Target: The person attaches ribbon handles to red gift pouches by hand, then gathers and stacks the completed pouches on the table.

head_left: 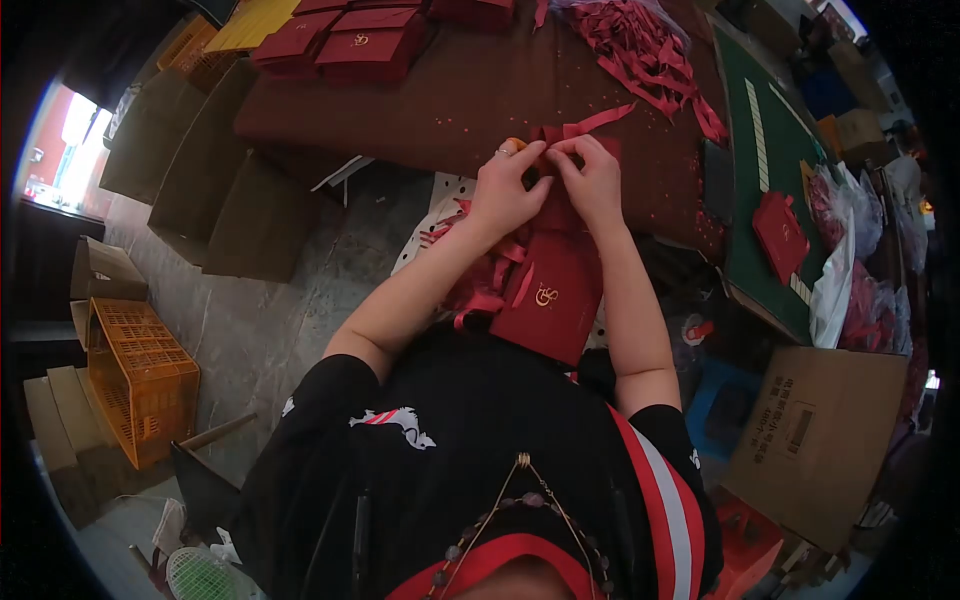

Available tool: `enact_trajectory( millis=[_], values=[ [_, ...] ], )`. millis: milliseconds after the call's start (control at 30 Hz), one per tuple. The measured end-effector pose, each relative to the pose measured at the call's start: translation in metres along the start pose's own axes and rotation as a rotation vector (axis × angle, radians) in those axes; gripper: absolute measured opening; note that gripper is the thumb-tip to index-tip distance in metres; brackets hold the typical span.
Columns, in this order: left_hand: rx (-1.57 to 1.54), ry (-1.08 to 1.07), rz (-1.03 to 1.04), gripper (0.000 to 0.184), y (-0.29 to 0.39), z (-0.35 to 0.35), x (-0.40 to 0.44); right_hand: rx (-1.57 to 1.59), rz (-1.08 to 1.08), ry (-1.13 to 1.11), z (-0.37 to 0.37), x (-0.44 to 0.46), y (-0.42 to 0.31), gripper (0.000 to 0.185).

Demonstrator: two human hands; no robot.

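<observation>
A dark red gift box (560,300) with a gold emblem rests on my lap, its far end reaching toward the table edge. Over that far end, my left hand (508,190) and my right hand (592,183) meet, fingertips almost touching. Both hands are closed in a pinch on a red ribbon (600,118), and one tail of it sticks out to the right beyond the fingers. A small orange piece sits by my left fingertips; I cannot make out what it is. More loose red ribbons (480,285) hang beside the box on its left.
A brown-covered table (400,125) carries finished-looking red boxes (370,42) and a heap of red ribbons (640,50). On the right is a green board (750,200) with a red box (780,235). Cardboard boxes (815,440) and an orange crate (140,380) stand around me.
</observation>
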State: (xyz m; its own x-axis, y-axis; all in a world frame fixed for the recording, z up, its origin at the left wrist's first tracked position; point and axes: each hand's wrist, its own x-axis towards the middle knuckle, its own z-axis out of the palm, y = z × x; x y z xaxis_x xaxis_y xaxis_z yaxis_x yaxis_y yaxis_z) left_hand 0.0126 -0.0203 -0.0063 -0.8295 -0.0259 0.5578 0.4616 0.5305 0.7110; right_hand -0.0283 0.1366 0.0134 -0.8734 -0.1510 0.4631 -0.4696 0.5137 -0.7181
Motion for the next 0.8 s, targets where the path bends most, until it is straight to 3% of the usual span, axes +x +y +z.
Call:
enact_trajectory(
  millis=[33, 100, 167, 233, 367, 433, 467, 533, 567, 633, 800],
  values=[
    [-0.122, -0.047, 0.005, 0.04, -0.009, -0.002, 0.003, 0.06, 0.034, -0.029, -0.002, 0.0, 0.003, 0.015],
    [-0.427, -0.227, -0.235, 0.043, -0.023, -0.009, 0.012, 0.096, 0.055, 0.012, -0.003, -0.002, 0.006, 0.014],
    [-0.597, -0.241, -0.302, 0.042, -0.025, -0.011, 0.019, 0.132, 0.072, 0.055, -0.005, 0.0, 0.009, 0.014],
    [-0.108, -0.245, -0.092, 0.041, -0.03, -0.013, 0.026, 0.184, 0.161, 0.003, -0.005, -0.001, 0.009, 0.013],
    [0.101, -0.217, -0.101, 0.032, -0.027, -0.003, 0.038, 0.233, 0.204, -0.096, -0.002, -0.001, 0.023, 0.021],
    [0.253, -0.215, -0.107, 0.02, -0.021, -0.001, 0.046, 0.113, 0.114, -0.147, -0.011, -0.003, 0.011, 0.047],
    [0.249, -0.219, -0.108, 0.02, -0.023, 0.0, 0.05, 0.11, 0.119, -0.146, -0.01, -0.006, 0.017, 0.047],
    [0.493, -0.286, 0.124, 0.011, -0.031, 0.001, 0.063, -0.057, -0.048, -0.072, -0.007, -0.008, 0.029, 0.072],
    [0.632, -0.353, 0.141, 0.01, -0.034, 0.001, 0.068, -0.056, -0.046, -0.074, -0.009, -0.006, 0.032, 0.072],
    [0.791, -0.332, 0.108, 0.011, -0.043, -0.017, 0.083, -0.11, 0.112, -0.086, -0.016, -0.002, 0.032, 0.079],
    [0.821, -0.35, -0.04, 0.03, -0.07, -0.072, 0.097, -0.143, 0.111, -0.081, -0.016, 0.0, 0.037, 0.075]
  ],
)
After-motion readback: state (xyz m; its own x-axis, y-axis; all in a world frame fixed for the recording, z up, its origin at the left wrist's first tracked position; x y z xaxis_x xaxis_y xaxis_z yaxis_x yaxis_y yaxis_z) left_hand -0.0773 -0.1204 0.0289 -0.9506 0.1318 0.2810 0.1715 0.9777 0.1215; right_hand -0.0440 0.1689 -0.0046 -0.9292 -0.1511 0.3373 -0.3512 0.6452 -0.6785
